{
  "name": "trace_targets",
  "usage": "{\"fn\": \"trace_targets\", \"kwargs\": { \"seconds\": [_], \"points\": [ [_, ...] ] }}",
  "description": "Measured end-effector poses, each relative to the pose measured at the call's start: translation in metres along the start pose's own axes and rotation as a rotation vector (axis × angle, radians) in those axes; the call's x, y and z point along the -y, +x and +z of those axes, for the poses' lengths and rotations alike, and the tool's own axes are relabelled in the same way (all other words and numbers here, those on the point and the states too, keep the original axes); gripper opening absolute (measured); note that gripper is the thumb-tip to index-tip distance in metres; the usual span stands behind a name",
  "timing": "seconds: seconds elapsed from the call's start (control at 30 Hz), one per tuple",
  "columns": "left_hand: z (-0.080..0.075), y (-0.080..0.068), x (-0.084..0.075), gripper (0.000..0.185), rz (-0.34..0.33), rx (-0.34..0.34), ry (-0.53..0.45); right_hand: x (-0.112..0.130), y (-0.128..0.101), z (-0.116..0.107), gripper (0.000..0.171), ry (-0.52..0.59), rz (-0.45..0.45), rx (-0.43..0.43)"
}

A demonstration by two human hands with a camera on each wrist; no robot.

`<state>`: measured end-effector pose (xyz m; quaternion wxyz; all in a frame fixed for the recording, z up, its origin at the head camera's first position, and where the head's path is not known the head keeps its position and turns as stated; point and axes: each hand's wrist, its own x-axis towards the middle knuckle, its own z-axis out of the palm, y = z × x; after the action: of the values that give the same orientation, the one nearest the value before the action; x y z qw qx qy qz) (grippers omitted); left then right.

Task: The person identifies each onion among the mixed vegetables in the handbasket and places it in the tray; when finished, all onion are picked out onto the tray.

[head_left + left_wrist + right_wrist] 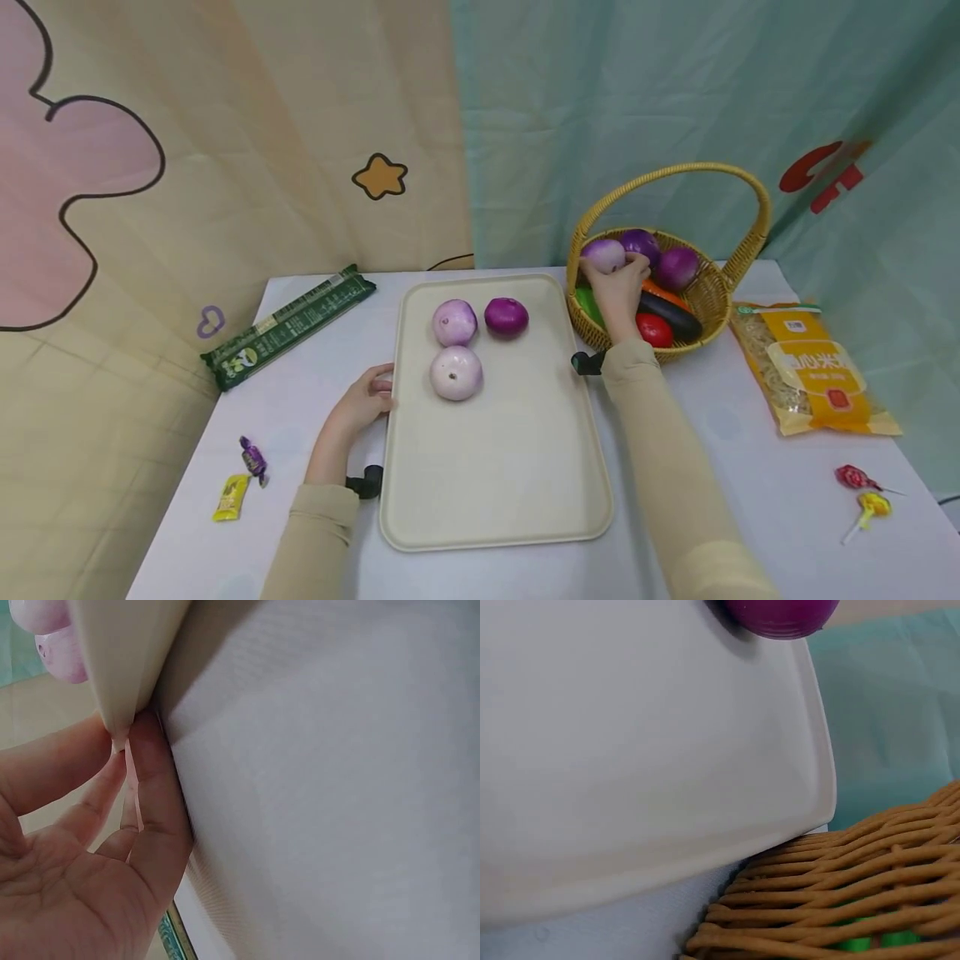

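Note:
My left hand [363,404] pinches the left rim of a cream tray [495,467]; in the left wrist view the thumb [60,761] is on one side of the rim and fingers on the other. My right hand [618,296] reaches into a wicker basket [708,308], its thumb and fingers around a pale purple onion [602,252]. Two more purple onions, one at the back [640,242] and one at the right [678,268], lie beside it. Two pale onions [456,373] and a dark purple onion [507,317] sit on the tray's far half. The right wrist view does not show the hand.
The basket also holds an eggplant [670,315], a red tomato-like vegetable [654,331] and something green [589,305]; its tall handle [678,169] arches above. A green packet [288,329] and wrapped candies [231,497] lie left, an orange-yellow food bag [821,367] and lollipops [873,504] right.

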<state>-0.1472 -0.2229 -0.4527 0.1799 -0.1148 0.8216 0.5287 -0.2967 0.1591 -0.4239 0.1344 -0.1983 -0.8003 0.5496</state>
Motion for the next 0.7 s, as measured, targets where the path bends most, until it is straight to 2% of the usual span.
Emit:
{"fn": "trace_targets", "kwargs": {
  "seconds": [0.17, 0.4, 0.53, 0.7],
  "points": [
    [0.000, 0.001, 0.001, 0.066, -0.011, 0.000, 0.008, 0.005, -0.020, -0.020, 0.089, 0.011, -0.020, 0.048],
    [-0.001, 0.001, 0.000, 0.066, -0.017, -0.002, 0.032, 0.011, -0.070, -0.047, 0.086, -0.015, -0.092, 0.185],
    [-0.001, 0.002, -0.001, 0.065, -0.010, -0.002, 0.046, 0.011, -0.099, -0.044, 0.085, 0.048, -0.115, 0.261],
    [0.000, 0.003, 0.001, 0.065, -0.010, 0.002, 0.053, 0.004, -0.123, -0.022, 0.091, 0.122, -0.140, 0.405]
  ]
}}
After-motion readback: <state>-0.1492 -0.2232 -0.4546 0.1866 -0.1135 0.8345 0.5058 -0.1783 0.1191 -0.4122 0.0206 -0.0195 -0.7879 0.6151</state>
